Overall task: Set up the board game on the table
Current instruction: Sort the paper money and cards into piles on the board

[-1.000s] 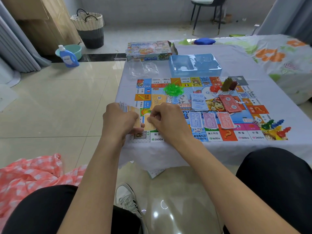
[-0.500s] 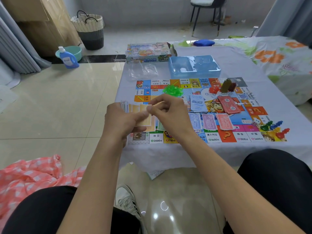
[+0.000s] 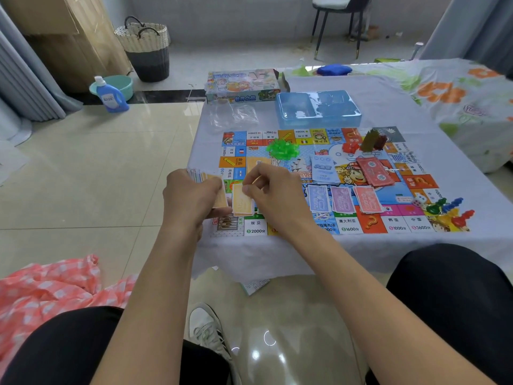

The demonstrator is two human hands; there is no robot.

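Nearest the camera, two bare forearms reach out over dark-clad knees and a white shoe (image 3: pixel 206 327) on the glossy floor. The left hand (image 3: pixel 188 198) is curled round a stack of play money (image 3: pixel 206 180), its grip closed on the fanned notes at the near left corner of the game board (image 3: pixel 333 184). Just beside it, the right hand (image 3: pixel 270 193) pinches a single orange note (image 3: pixel 242 202) between thumb and fingertips, a narrow grip that holds the note upright above the board's near edge. The board lies flat on the surface (image 3: pixel 388 245), which is covered by a pale cloth. On the board to the right of the hands lie three piles of notes in a row, blue (image 3: pixel 318 198), purple (image 3: pixel 342 199) and red (image 3: pixel 366 198), and beyond them a blue card stack (image 3: pixel 322 169) and a red card stack (image 3: pixel 374 172). At the near right corner sit coloured pawns (image 3: pixel 449 208) and a die (image 3: pixel 417 201). Farther in, a heap of green houses (image 3: pixel 282 148) lies on the board, with red and dark pieces (image 3: pixel 369 141) near its far right corner. Past the board stand a blue plastic tray (image 3: pixel 317 109), clear plastic bags (image 3: pixel 233 115) and the game box (image 3: pixel 243 84). On the floor to the far left are a detergent bottle (image 3: pixel 111 95) and a woven basket (image 3: pixel 145 48).
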